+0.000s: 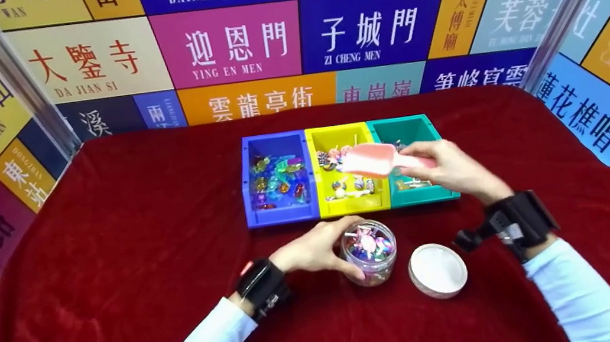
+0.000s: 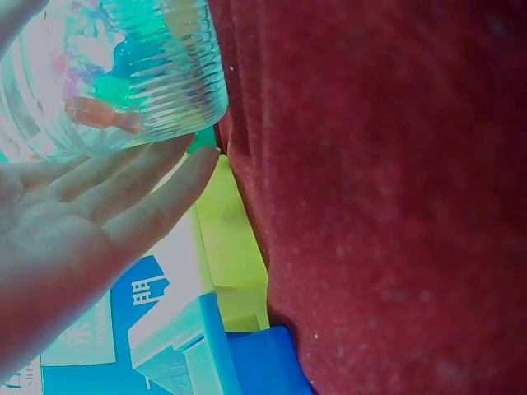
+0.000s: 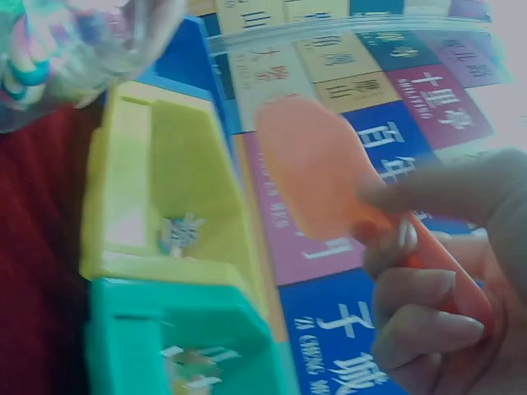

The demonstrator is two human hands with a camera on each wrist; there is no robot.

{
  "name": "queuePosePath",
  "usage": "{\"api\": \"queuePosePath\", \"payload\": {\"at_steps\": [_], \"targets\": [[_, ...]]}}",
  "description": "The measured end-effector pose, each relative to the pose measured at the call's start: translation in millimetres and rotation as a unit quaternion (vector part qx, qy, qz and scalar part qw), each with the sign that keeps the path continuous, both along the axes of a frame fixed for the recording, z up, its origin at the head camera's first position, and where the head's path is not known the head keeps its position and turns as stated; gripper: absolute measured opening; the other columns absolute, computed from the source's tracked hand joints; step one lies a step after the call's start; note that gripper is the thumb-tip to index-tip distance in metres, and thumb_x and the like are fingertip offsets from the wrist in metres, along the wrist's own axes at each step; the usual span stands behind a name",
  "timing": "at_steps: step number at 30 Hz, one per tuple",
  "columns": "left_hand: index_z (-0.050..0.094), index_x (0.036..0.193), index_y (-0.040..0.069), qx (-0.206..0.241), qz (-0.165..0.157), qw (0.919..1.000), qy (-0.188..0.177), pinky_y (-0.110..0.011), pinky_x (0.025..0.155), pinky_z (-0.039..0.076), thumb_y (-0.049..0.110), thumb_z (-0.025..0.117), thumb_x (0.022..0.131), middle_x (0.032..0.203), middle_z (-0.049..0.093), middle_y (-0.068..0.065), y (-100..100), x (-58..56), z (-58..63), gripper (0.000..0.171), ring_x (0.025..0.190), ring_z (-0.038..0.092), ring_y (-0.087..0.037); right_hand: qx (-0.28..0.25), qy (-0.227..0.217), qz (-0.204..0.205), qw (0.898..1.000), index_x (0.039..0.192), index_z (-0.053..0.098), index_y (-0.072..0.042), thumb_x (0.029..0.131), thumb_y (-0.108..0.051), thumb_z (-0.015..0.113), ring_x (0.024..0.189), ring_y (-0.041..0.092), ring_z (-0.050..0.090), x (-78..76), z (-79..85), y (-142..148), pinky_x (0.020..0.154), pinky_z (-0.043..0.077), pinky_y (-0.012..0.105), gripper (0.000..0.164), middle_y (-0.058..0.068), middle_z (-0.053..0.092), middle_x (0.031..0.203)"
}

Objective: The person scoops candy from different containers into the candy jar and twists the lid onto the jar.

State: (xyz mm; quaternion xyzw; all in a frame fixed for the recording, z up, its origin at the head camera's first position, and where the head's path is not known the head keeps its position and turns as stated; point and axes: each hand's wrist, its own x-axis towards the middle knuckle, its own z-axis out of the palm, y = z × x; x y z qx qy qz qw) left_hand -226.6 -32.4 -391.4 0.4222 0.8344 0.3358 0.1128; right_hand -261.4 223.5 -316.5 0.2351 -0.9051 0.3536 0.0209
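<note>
A clear jar (image 1: 370,254) filled with wrapped candies stands on the cloth. My left hand (image 1: 319,251) grips its side, thumb and fingers around the glass; the left wrist view shows the ribbed jar (image 2: 156,74) above the palm. My right hand (image 1: 444,166) holds a pink scoop (image 1: 372,160) by its handle, over the yellow and green bins. In the right wrist view the scoop (image 3: 309,164) is slightly blurred, and whether it carries anything cannot be told. The yellow bin (image 1: 354,206) holds lollipops and round candies.
Joined to the yellow bin are a blue bin (image 1: 282,216) with colourful wrapped candies and a green bin (image 1: 425,194) with some sweets. A round white lid (image 1: 438,270) lies right of the jar. Red cloth (image 1: 141,236) covers the table; printed panels (image 1: 239,43) stand behind.
</note>
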Motion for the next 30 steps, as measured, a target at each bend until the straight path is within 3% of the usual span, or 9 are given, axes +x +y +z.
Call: {"api": "queuePosePath", "payload": {"at_steps": [4, 10, 22, 27, 30], "targets": [[0.041, 0.128, 0.007, -0.002, 0.001, 1.0, 0.002, -0.019, 0.093, 0.038, 0.034, 0.078, 0.064, 0.118, 0.055, -0.004, 0.4, 0.1, -0.6, 0.078, 0.105, 0.051, -0.012, 0.01, 0.031, -0.021, 0.999, 0.107, 0.058, 0.008, 0.085, -0.012, 0.058, 0.067, 0.018, 0.05, -5.3, -16.2, -18.8, 0.054, 0.04, 0.017, 0.029, 0.018, 0.06, 0.089], [0.042, 0.128, 0.008, 0.001, -0.002, 1.0, 0.009, -0.018, 0.092, 0.038, 0.033, 0.078, 0.064, 0.118, 0.056, -0.003, 1.6, 0.3, -1.5, 0.077, 0.105, 0.052, -0.011, 0.054, 0.051, -0.017, 0.997, 0.101, 0.058, 0.01, 0.088, -0.011, 0.052, 0.06, 0.016, 0.044, -7.5, -35.4, -42.4, 0.052, 0.035, 0.023, 0.025, 0.011, 0.054, 0.073], [0.041, 0.128, 0.008, 0.0, -0.001, 1.0, 0.005, -0.019, 0.093, 0.038, 0.033, 0.078, 0.064, 0.119, 0.055, -0.004, 0.9, 1.0, -0.1, 0.078, 0.106, 0.052, -0.012, 0.111, 0.02, -0.021, 0.993, 0.101, 0.059, 0.007, 0.087, -0.016, 0.054, 0.048, 0.01, 0.036, -13.1, -51.5, -51.6, 0.042, 0.027, 0.02, 0.027, 0.0, 0.041, 0.058], [0.04, 0.129, 0.009, -0.001, 0.002, 1.0, 0.001, -0.019, 0.094, 0.037, 0.034, 0.078, 0.064, 0.12, 0.054, -0.003, 0.3, 0.7, 0.0, 0.08, 0.107, 0.051, -0.011, 0.134, -0.037, -0.019, 0.99, 0.084, 0.059, -0.003, 0.088, -0.023, 0.054, 0.04, 0.01, 0.044, -11.7, -52.1, -50.3, 0.038, 0.034, 0.02, 0.021, -0.001, 0.05, 0.051], [0.04, 0.129, 0.009, -0.002, 0.002, 1.0, -0.001, -0.019, 0.094, 0.037, 0.034, 0.078, 0.064, 0.12, 0.054, -0.003, 0.2, 0.7, -0.7, 0.08, 0.107, 0.051, -0.011, 0.143, -0.079, -0.017, 0.986, 0.082, 0.057, -0.006, 0.089, -0.027, 0.052, 0.036, 0.012, 0.047, -10.3, -52.6, -49.0, 0.035, 0.038, 0.022, 0.022, 0.003, 0.055, 0.051]]}}
